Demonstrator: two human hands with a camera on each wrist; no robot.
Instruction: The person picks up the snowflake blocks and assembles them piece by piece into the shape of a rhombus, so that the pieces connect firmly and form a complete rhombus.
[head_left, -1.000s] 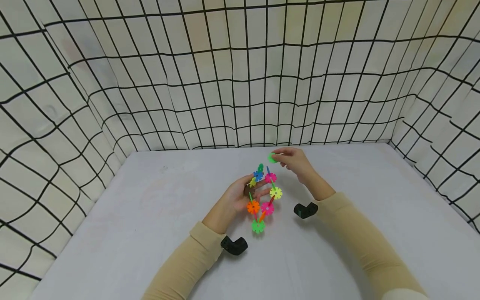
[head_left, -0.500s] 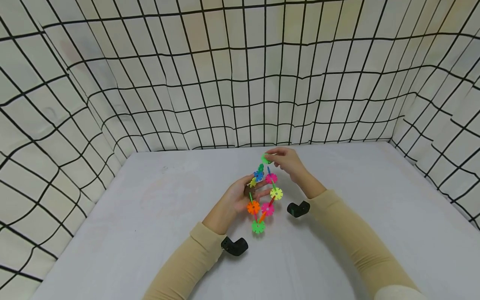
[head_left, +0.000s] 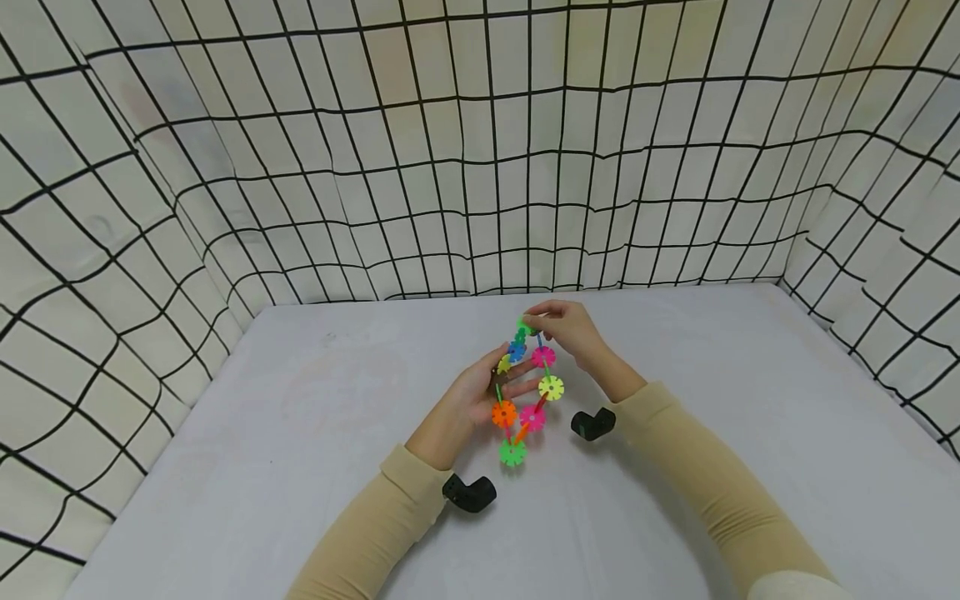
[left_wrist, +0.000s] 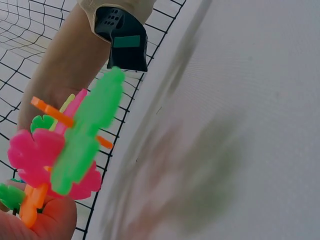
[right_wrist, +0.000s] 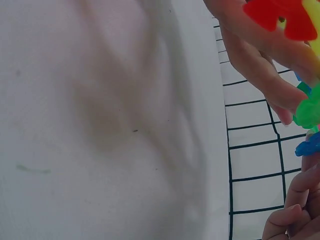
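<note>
In the head view, a loop-shaped chain of notched snowflake discs in several colours hangs over the white table. My left hand (head_left: 471, 396) grips its left side near the yellow disc (head_left: 505, 364), with the other fingers spread behind the chain. At the chain's top my right hand (head_left: 572, 329) pinches a light green disc (head_left: 524, 326), right by the blue disc (head_left: 517, 352) and the pink disc (head_left: 543, 357). An orange disc (head_left: 504, 413) and a bottom green disc (head_left: 512, 453) hang lower. A red disc (right_wrist: 287, 15) shows in the right wrist view.
A white table (head_left: 300, 417) lies under both hands. Black-lined netting (head_left: 480, 183) over pale walls stands behind and on both sides. Black wrist brackets, one on the left (head_left: 469, 493) and one on the right (head_left: 593, 424), stick out from the beige sleeves.
My right hand has moved left and slightly down, bringing the light green disc to the top of the chain. The left hand stays nearly in place; the chain's lower end shifts slightly left.
</note>
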